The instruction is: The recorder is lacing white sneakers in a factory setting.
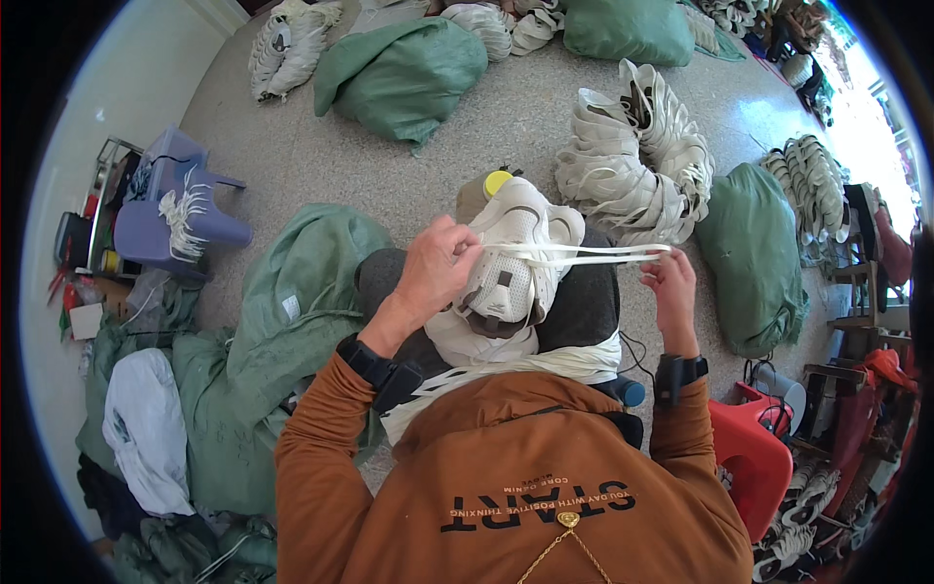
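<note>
White shoe uppers point(501, 277) rest on my lap between my knees, the top one with a perforated tongue and a dark opening toward me. A white shoelace point(603, 256) runs from the top upper out to the right, pulled taut. My right hand point(673, 282) pinches its far end, well apart from the upper. At the upper's left side is my left hand point(440, 263), thumb and fingers pinched together near the lace holes; what they hold is partly hidden. A bundle of loose white laces point(574, 363) lies across my lap.
Stacked white uppers point(623, 175) stand on the floor ahead. Green sacks point(409, 78) lie around, one point(749, 258) to my right, another point(302, 282) to my left. A purple stool point(175, 209) holds more laces. A red stool point(754, 453) sits at my right side.
</note>
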{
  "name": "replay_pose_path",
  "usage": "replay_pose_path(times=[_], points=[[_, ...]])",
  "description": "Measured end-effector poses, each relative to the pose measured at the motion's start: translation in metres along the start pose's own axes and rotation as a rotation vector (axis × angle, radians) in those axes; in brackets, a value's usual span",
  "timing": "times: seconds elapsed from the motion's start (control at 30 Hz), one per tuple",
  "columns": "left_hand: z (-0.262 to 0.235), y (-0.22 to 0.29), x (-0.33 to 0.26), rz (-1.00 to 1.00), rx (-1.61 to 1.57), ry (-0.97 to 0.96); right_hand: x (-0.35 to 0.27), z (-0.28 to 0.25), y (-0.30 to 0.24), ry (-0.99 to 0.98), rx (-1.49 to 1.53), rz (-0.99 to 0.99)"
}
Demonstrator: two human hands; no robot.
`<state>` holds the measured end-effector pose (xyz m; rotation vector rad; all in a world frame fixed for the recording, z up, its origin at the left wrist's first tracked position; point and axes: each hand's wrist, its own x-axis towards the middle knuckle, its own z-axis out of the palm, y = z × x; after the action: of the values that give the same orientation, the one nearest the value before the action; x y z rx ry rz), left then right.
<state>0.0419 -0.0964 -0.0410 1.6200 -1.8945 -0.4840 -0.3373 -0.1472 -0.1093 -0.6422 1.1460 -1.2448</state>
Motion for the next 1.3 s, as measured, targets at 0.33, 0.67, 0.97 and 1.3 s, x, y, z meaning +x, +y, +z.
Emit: replay_pose_path(times=[0.33, 0.67, 0.97, 1.3], points=[[0.014, -0.004, 0.014, -0.186, -0.379, -0.09, -0.022, 0.028, 0.016, -0.199, -0.522, -0.172], [0.012, 0.0, 0.006, -0.124, -0.31, -0.03, -0.043, 0.075, 0.008, -0.36, -0.537, -0.28], [0.024, 0.0, 0.002, 0.032, -0.119, 0.089, -0.069, 0.129, 0.013, -0.582, -0.737, -0.57], [0.034, -0.002, -0.007, 0.065, -0.05, 0.132, -0.066, 0.139, 0.016, -0.641, -0.826, -0.737]])
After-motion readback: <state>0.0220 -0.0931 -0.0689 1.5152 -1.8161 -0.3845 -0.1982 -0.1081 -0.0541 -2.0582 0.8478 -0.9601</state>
